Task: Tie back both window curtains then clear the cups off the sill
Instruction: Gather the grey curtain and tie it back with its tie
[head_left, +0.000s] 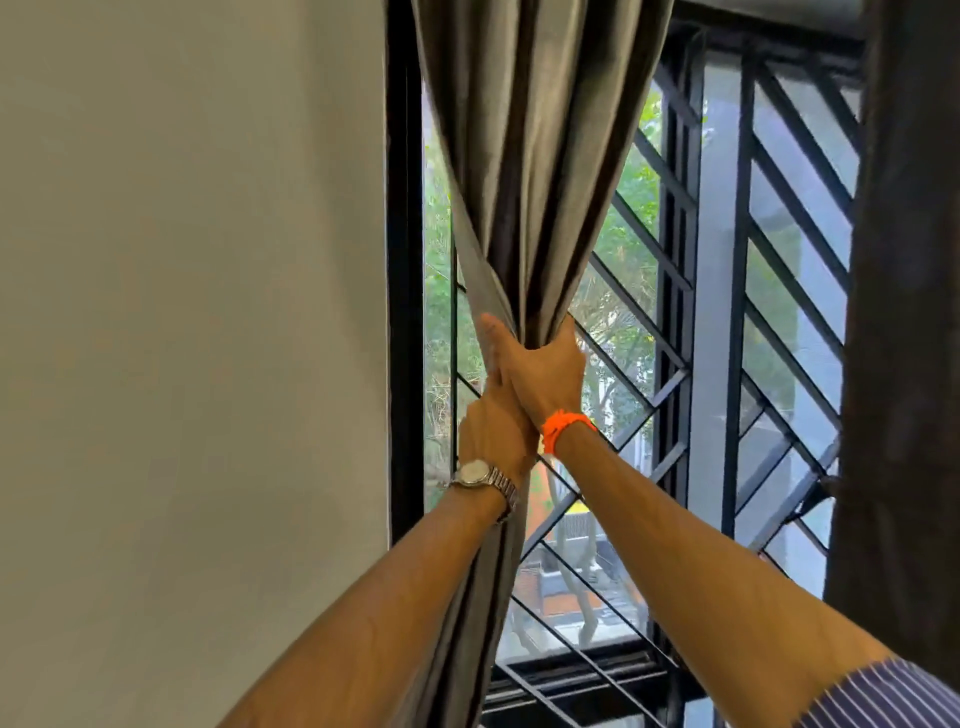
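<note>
- Your right hand (545, 366), with the orange band (563, 426) at its wrist, is clenched round the left curtain (535, 156) where the folds bunch tightest.
- Your left hand (493, 428), wearing the watch (475, 474), sits just below, touching the right hand. It seems to grasp the same bunch, though its fingers are mostly hidden.
- The left curtain hangs at the window's (717, 260) left edge, beside the wall (182, 312). Its long axis runs top to bottom: it fans out wide above your hands and falls in a narrow strip below, slanting slightly down-left.
- The right curtain (906, 312) hangs dark along the right edge, well apart.
</note>
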